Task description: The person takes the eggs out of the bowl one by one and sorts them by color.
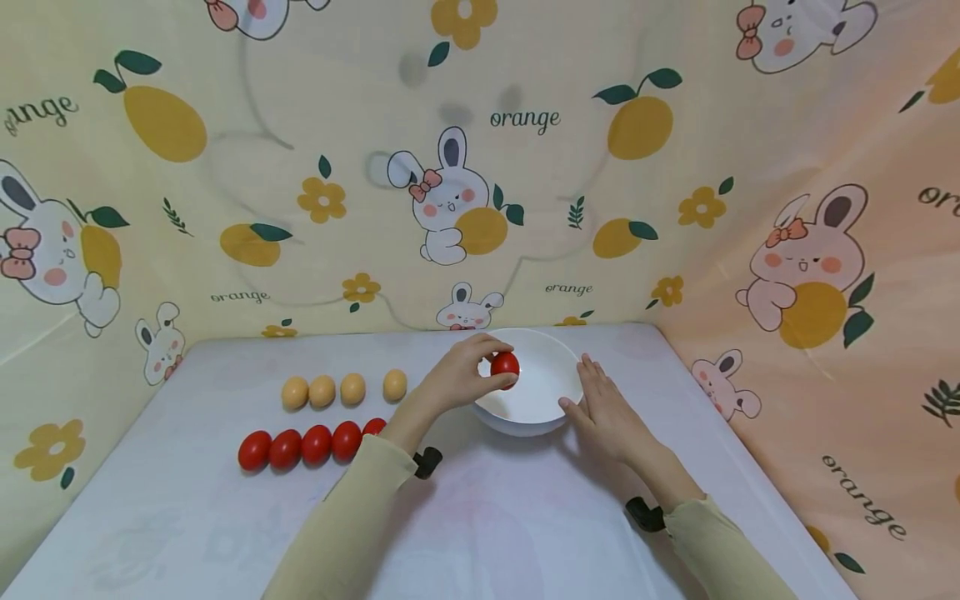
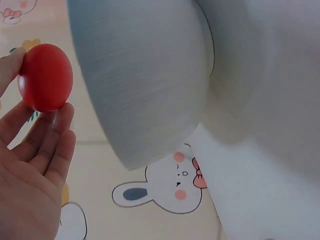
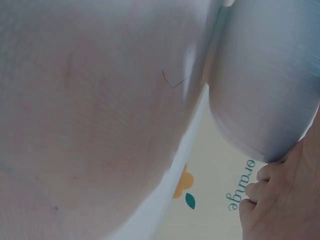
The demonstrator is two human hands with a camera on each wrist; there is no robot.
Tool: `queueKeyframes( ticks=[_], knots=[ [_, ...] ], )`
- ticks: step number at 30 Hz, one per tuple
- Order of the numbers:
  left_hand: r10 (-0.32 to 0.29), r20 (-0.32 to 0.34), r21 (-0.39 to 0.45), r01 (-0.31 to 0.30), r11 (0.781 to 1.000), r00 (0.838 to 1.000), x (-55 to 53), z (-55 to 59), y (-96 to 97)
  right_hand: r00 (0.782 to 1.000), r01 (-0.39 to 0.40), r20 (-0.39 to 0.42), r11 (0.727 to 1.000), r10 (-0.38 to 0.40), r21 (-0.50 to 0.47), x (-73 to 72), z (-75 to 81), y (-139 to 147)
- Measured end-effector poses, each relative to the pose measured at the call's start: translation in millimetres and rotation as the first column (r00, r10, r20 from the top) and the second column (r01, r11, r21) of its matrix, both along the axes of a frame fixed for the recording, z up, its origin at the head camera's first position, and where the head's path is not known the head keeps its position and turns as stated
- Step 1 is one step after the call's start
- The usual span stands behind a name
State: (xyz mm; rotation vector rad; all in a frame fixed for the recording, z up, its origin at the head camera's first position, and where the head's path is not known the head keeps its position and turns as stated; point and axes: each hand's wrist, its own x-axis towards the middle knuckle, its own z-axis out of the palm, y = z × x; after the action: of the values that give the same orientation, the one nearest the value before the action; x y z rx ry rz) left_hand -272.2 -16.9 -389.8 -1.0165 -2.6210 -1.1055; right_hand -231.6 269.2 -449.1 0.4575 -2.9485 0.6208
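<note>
My left hand point(image 1: 468, 371) pinches a red egg point(image 1: 505, 369) between thumb and fingers, above the left part of a white bowl point(image 1: 543, 375). In the left wrist view the same egg point(image 2: 46, 77) sits at the fingertips, above the rim of the upright bowl point(image 2: 140, 85). At the bowl's right side, my right hand point(image 1: 609, 412) rests against the rim and outer wall with its fingers straight. The right wrist view shows that hand point(image 3: 285, 195) touching the bowl point(image 3: 265, 75) from outside. The bottom of the bowl is partly hidden by the left hand and egg.
Several red eggs point(image 1: 316, 445) lie in a row on the white-covered table point(image 1: 187, 517), left of the left forearm, which partly covers the last one. Behind them is a row of several light brown eggs point(image 1: 322, 390). A printed cloth point(image 1: 337, 125) encloses the table's back and sides.
</note>
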Motion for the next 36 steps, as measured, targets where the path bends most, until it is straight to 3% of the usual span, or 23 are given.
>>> queueKeyframes(
  ticks=[6,18,28,36],
  knots=[
    [0.030,-0.010,0.040,-0.029,0.999,1.000,8.8,0.2,-14.4,1.000,-0.014,-0.009,1.000,0.014,-0.006,0.9,-0.7,0.2],
    [0.112,-0.013,-0.011,-0.112,0.994,0.994,19.4,-4.2,-52.3,1.000,-0.016,-0.011,1.000,0.016,0.001,-0.7,-1.8,1.4],
    [0.185,0.044,-0.160,-0.176,0.971,0.982,24.2,-4.1,-80.7,1.000,-0.014,-0.009,1.000,0.014,0.002,-2.4,-1.2,2.4],
    [0.202,0.084,-0.280,-0.172,0.945,0.976,25.7,-15.6,-98.0,1.000,-0.020,-0.004,1.000,0.020,0.006,-2.0,-1.8,2.0]
  ],
)
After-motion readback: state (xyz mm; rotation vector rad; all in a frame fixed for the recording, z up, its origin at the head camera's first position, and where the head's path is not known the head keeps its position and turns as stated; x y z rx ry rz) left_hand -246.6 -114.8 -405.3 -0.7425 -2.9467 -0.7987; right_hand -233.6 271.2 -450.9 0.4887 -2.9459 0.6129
